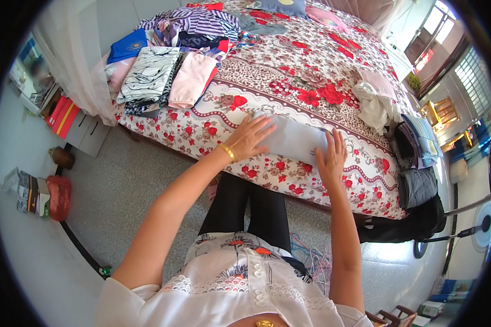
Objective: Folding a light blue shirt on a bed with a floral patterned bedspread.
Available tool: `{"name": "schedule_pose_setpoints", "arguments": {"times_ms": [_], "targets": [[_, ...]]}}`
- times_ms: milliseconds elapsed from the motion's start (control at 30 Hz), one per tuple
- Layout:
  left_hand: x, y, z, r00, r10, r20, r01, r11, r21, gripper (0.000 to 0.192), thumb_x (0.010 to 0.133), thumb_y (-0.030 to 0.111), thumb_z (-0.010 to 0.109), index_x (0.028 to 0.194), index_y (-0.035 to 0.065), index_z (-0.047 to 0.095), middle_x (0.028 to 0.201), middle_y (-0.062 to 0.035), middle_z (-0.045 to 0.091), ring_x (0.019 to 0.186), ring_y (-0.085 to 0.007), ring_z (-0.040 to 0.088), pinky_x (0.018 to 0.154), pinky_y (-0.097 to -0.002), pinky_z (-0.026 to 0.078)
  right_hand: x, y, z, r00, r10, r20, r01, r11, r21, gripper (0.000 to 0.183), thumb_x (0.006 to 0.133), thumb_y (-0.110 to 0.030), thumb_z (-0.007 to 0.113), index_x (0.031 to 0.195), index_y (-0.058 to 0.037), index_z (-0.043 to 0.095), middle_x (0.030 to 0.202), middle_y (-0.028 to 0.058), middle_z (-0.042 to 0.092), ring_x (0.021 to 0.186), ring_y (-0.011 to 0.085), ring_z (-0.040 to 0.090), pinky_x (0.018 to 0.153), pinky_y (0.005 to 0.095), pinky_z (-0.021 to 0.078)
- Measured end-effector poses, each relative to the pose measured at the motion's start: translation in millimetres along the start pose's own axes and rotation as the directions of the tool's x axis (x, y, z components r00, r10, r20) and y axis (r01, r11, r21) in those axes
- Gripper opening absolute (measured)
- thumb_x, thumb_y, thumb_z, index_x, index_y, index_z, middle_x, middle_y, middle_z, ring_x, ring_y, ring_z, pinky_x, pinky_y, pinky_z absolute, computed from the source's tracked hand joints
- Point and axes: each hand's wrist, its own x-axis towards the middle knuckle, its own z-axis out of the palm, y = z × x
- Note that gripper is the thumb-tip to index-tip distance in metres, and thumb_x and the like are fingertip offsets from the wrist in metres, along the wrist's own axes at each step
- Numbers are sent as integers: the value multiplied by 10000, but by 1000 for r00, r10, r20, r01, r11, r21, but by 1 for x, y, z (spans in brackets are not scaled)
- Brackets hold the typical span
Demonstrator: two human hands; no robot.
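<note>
A light grey folded garment (296,141) lies as a long strip near the front edge of the bed. My left hand (249,139) rests flat over its left end with the fingers spread; a gold bracelet is on that wrist. At the strip's right end is my right hand (331,157), its thumb on the cloth and its fingers along the end edge. Beneath the garment is a floral bedsheet (253,157) with red roses.
Folded clothes (149,73) are stacked on the bed's left, beside a striped heap (200,22). At right lie a crumpled cream cloth (372,104), folded garments (425,141) and black cloth (409,222). A mosquito net (71,53) hangs left; a fan (483,225) stands right.
</note>
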Motion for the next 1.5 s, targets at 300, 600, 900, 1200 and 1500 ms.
{"name": "schedule_pose_setpoints", "arguments": {"times_ms": [300, 600, 900, 1200, 1500], "targets": [[-25, -9, -11, 960, 251, -127, -213, 943, 256, 407, 693, 160, 587, 1090, 130, 502, 1033, -57, 483, 970, -192, 464, 897, -400, 341, -32, 15, -27, 947, -311, 84, 321, 931, -172, 468, 658, -37, 562, 1114, -70, 467, 1168, 87, 467, 1090, 239, 432, 890, 381, 334], [5, -3, -39, 959, -59, -276, 51, 998, -34, 211, 752, 57, 541, 949, 114, 588, 798, -56, 608, 763, -151, 584, 852, -386, 391, -4, 19, -40, 972, -233, -33, 233, 972, 6, 410, 642, -14, 564, 1040, -47, 472, 1041, 98, 535, 991, 249, 491, 857, 367, 360], [39, -25, -48, 784, -611, 111, 217, 103, -971, 198, 776, 39, 540, 968, 10, 573, 811, -23, 586, 685, -61, 532, 621, -194, 439, 45, 16, -57, 899, 345, 271, -433, 602, 670, 233, 824, -171, 429, 1017, -48, 468, 762, 48, 510, 658, 98, 434, 563, 231, 357], [25, -46, 12, 603, -798, -4, 688, 523, -503, 293, 731, 108, 541, 1018, 51, 558, 825, -115, 598, 752, -234, 572, 684, -319, 451, 48, 45, 27, 788, 422, 448, -600, 687, 409, 341, 802, -238, 458, 1065, -26, 496, 916, 156, 559, 846, 258, 518, 753, 328, 408], [43, 35, 10, 1000, -6, 18, 5, 999, 49, 544, 847, 461, 355, 1291, 148, 319, 1343, -124, 276, 1254, -264, 229, 987, -477, 195, 26, -17, 8, 976, 119, 185, -104, 990, -91, 447, 817, -339, 440, 1178, -75, 443, 1253, 152, 385, 1197, 305, 309, 943, 448, 274]]}}
